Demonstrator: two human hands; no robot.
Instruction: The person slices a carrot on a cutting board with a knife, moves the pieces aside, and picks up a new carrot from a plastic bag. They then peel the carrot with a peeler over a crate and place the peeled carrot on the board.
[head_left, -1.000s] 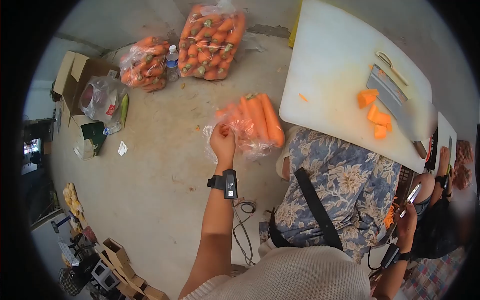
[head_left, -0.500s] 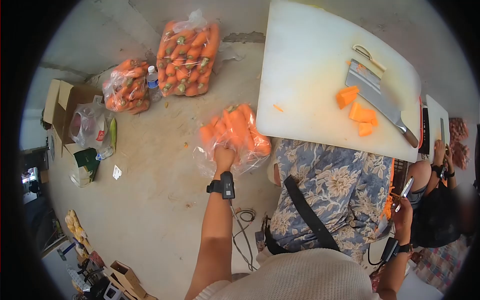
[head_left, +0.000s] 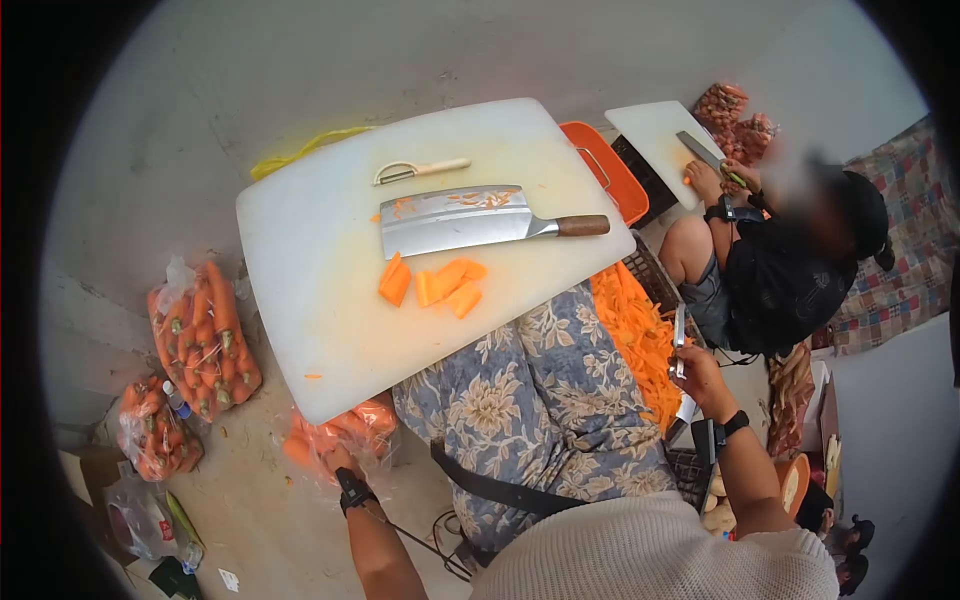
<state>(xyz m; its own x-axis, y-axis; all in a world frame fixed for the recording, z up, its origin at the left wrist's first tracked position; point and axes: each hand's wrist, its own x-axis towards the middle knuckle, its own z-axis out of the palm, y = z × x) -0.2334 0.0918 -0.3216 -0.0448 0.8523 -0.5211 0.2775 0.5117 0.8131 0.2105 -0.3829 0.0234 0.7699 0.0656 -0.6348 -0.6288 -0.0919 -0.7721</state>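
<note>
My left hand point(head_left: 342, 462) grips a clear plastic bag of carrots point(head_left: 335, 432), held low beside my knee and partly under the edge of the white cutting board point(head_left: 300, 260). My right hand point(head_left: 692, 372) holds a peeler point(head_left: 679, 340) upright over a crate of orange carrot peelings point(head_left: 635, 335). On the board lie a large cleaver point(head_left: 470, 218) with a wooden handle, a second peeler point(head_left: 415, 171) and a few carrot chunks point(head_left: 432, 284).
Two more bags of carrots point(head_left: 200, 340) point(head_left: 150, 435) lie on the concrete floor at left, near a cardboard box point(head_left: 85, 470). Another person point(head_left: 780, 270) sits at right, cutting on a second white board point(head_left: 660, 135). An orange crate point(head_left: 605, 170) stands between the boards.
My view has swung right, toward the board. My left hand has pulled the carrot bag in close, beside my knee. My right hand with the peeler stays over the crate.
</note>
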